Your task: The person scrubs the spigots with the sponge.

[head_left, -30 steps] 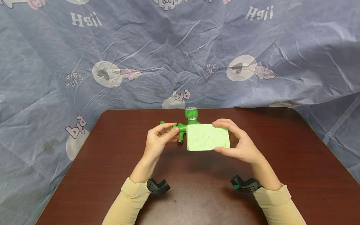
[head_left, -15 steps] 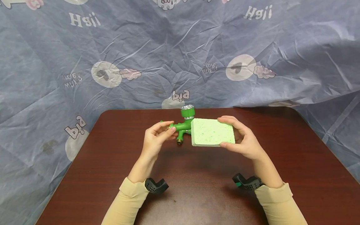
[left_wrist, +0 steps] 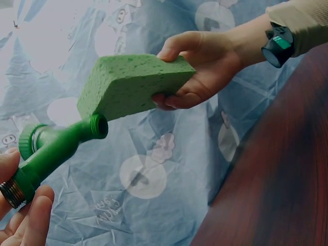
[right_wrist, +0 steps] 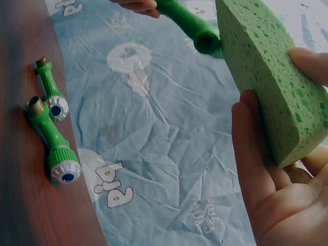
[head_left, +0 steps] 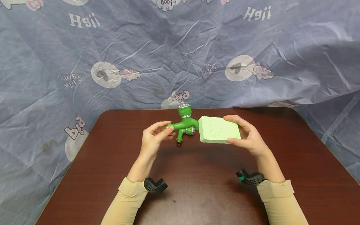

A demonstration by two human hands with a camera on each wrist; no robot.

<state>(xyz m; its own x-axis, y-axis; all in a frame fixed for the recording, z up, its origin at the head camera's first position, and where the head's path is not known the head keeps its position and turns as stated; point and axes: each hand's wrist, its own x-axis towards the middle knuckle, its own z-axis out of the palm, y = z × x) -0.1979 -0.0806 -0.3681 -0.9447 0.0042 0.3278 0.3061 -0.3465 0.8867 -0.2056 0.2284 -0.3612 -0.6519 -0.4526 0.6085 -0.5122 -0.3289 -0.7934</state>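
My left hand pinches a green faucet by its brass-threaded end, knob upward, raised over the table. The faucet's spout points right, toward a light green sponge. My right hand grips that sponge at its right end, thumb on the near lower edge and fingers on the top. In the left wrist view the faucet's open spout overlaps the sponge. From the right wrist, the sponge shows its porous side, with the held faucet just beyond it.
Two more green faucets lie on the dark wooden table: one faucet nearer and another faucet beside it. A wrinkled blue printed sheet hangs behind the table. Each wrist wears a black camera.
The sponge has moved right and slightly up, turning so its left side shows. The held faucet has shifted slightly left, its spout now uncovered, and a faucet behind shows more.
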